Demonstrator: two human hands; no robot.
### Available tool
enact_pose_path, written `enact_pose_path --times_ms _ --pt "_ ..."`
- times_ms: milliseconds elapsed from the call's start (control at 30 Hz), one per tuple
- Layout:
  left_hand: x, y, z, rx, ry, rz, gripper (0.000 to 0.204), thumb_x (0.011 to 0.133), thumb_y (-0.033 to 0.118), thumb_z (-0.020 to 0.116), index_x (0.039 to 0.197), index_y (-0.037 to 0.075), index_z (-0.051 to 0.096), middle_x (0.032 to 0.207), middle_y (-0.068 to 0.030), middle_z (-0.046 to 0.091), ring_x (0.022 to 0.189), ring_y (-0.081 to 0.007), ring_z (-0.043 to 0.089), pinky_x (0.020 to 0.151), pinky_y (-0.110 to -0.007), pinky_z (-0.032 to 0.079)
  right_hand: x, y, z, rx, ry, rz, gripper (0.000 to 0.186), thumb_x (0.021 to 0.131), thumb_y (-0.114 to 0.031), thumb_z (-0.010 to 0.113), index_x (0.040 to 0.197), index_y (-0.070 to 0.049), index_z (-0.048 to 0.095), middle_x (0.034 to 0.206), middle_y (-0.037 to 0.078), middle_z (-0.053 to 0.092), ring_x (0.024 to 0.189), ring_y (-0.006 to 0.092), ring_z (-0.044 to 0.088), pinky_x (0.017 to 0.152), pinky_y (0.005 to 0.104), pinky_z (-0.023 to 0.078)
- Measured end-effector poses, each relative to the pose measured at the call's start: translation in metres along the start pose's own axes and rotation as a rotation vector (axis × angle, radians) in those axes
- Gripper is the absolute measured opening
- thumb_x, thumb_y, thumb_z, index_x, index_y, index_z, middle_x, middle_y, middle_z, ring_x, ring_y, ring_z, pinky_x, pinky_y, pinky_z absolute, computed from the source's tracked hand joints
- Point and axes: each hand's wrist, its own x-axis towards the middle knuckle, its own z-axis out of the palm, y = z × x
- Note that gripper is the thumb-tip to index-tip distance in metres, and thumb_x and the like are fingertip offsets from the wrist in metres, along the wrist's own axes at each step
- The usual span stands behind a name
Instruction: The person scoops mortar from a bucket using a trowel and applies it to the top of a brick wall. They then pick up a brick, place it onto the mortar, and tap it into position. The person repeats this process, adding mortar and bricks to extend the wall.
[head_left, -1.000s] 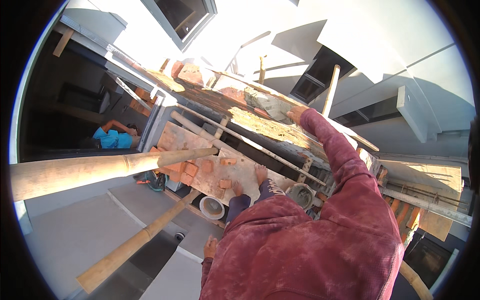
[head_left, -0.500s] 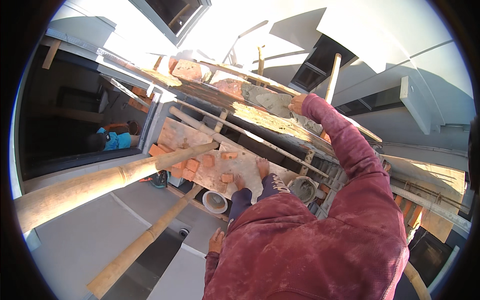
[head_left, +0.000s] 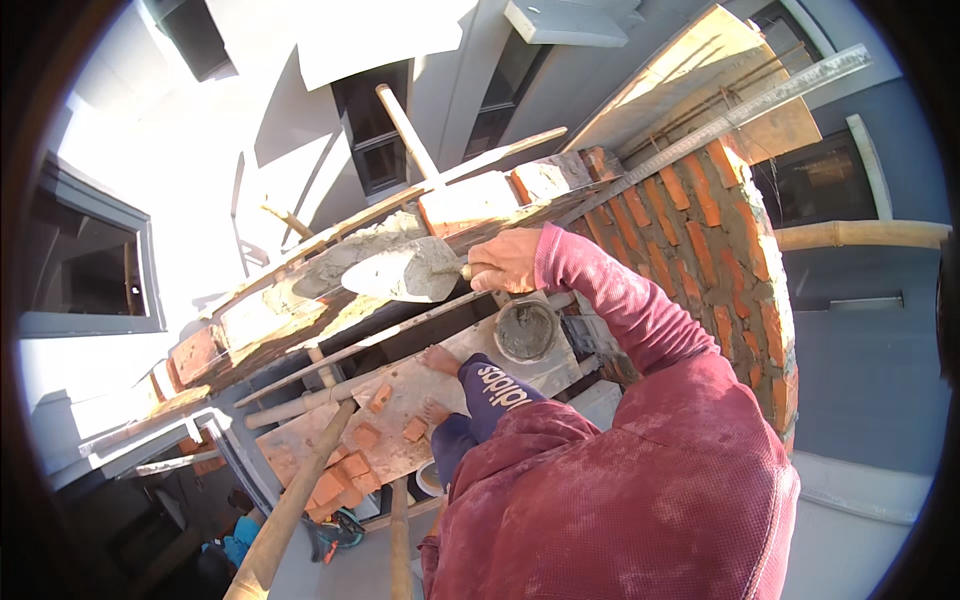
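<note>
While the right hand has its fingers closed round the handle, the trowel lies with its blade flat and loaded with grey mortar, pointing left over the top of the brick course. The blade rests on or just above the wet mortar bed spread along that course; which of the two cannot be told. Just beyond the hand, a single orange brick sits on the course, and a long wooden straightedge runs along behind it. The left hand is not in view, hidden below the red sleeve and body, so the state of its fingers cannot be told.

Below the hand stands a round bucket of grey mortar on a scaffold plank, close beside the person's bare feet. Loose brick pieces lie scattered on the plank's lower left part. To the right rises a finished brick wall, with a metal rod slanting across its top. Wooden scaffold poles cross underneath. Far below, at the lower left, another person in blue is partly visible.
</note>
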Motion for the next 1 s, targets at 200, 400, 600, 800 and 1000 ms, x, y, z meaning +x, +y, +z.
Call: enact_pose_path --times_ms 200,400,600,800,1000 --pt "0.026 0.073 -0.041 0.119 -0.265 -0.366 0.1 0.09 0.072 0.032 0.152 0.008 -0.012 0.144 -0.0237 0.043 0.129 -0.0345 0.048 0.105 -0.038 0.039 -0.154 0.007 0.19 0.174 -0.08 0.834 0.035 0.089 -0.037 0.053 0.108 -0.008 0.058 0.101 0.018 0.068 0.096 0.0402 0.063 0.086 0.0493 0.048" --pt "0.042 0.185 -0.059 0.446 -0.325 -0.389 0.102 0.083 0.072 0.05 0.155 0.018 0.002 0.152 -0.0334 0.018 0.137 -0.0469 0.032 0.108 -0.049 0.035 -0.175 0.116 0.391 -0.022 -0.349 1.218 0.032 0.089 -0.02 0.052 0.116 -0.005 0.058 0.109 0.019 0.068 0.105 0.0334 0.065 0.088 0.0435 0.052" --pt "0.1 0.14 -0.024 0.542 0.07 -0.206 0.078 0.079 0.048 0.067 0.143 0.011 0.043 0.148 -0.0288 0.03 0.135 -0.0451 0.032 0.113 -0.049 0.027 -0.127 0.27 0.527 -0.198 -0.244 1.263 0.03 0.09 -0.015 0.053 0.118 -0.002 0.053 0.115 0.019 0.064 0.096 0.0306 0.068 0.079 0.0426 0.056" --pt "0.113 0.127 -0.023 0.459 0.132 -0.208 0.066 0.077 0.036 0.069 0.133 0.005 0.053 0.142 -0.0257 0.04 0.131 -0.0422 0.037 0.111 -0.047 0.029 -0.097 0.341 0.611 0.157 -0.346 1.412 0.027 0.091 -0.015 0.057 0.115 -0.004 0.063 0.11 0.017 0.067 0.092 0.0289 0.069 0.075 0.0431 0.057" --pt "0.123 0.135 -0.024 0.462 0.104 -0.231 0.063 0.076 0.033 0.07 0.131 0.006 0.055 0.141 -0.0241 0.042 0.13 -0.041 0.038 0.11 -0.047 0.031 -0.093 0.311 0.659 0.844 0.072 1.402 0.018 0.085 -0.007 0.064 0.102 -0.005 0.062 0.085 0.01 0.063 0.065 0.0212 0.06 0.057 0.0379 0.05"
